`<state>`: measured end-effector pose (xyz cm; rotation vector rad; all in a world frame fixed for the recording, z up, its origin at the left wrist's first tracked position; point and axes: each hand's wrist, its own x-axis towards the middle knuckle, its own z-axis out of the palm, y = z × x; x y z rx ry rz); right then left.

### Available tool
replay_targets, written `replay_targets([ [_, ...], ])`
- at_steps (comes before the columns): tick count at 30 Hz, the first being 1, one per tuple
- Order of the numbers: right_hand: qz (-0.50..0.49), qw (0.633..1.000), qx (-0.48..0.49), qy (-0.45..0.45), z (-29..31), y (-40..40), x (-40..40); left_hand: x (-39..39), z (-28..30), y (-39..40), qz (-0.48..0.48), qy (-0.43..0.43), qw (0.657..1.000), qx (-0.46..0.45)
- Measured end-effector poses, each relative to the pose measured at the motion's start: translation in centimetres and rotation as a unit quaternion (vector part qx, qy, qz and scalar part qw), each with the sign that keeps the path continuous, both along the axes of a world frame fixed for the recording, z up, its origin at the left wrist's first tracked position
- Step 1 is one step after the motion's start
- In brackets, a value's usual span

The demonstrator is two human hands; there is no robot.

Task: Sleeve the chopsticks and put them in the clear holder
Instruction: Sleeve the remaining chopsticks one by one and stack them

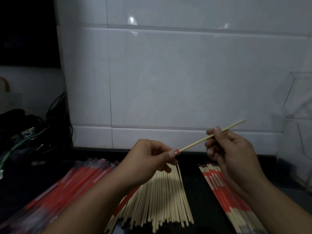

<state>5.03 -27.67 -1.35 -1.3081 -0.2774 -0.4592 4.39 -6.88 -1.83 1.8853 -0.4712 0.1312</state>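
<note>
My right hand (231, 149) pinches a bare wooden chopstick (199, 141) near its upper end. Its lower tip enters the mouth of a red and white paper sleeve (176, 151), which my left hand (152, 159) pinches between thumb and fingers. Most of that sleeve is hidden behind my left hand. A heap of bare chopsticks (162, 196) lies on the dark counter below my hands. Sleeved chopsticks (221, 191) lie in a row at the right. The clear holder (297, 98) stands at the far right against the wall.
A stack of empty red sleeves in clear plastic (70, 184) lies at the left. Dark cables and clutter (25, 134) fill the far left. A white tiled wall (168, 73) rises just behind the black counter (195, 181).
</note>
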Motion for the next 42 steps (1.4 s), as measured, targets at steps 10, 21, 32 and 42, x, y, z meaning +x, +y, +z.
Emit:
replay_targets([
  [10, -0.066, 0.989, -0.128, -0.023, -0.4, 0.9, -0.4, 0.0, 0.2, 0.2, 0.023, -0.008, 1.0, 0.012],
  [21, 0.157, 0.906, -0.392, 0.003, -1.7, 2.4, -1.9, 0.0, -0.1, 0.2, 0.036, -0.028, 0.998, 0.032],
  [32, 0.029, 0.742, -0.664, 0.084, -2.8, 1.5, -0.7, 0.4, -0.3, 0.3, 0.051, -0.047, 0.997, -0.02],
  [42, 0.051, 0.721, -0.682, 0.109, -3.4, 2.7, -1.1, 0.7, -0.5, 0.2, 0.058, -0.049, 0.997, -0.023],
])
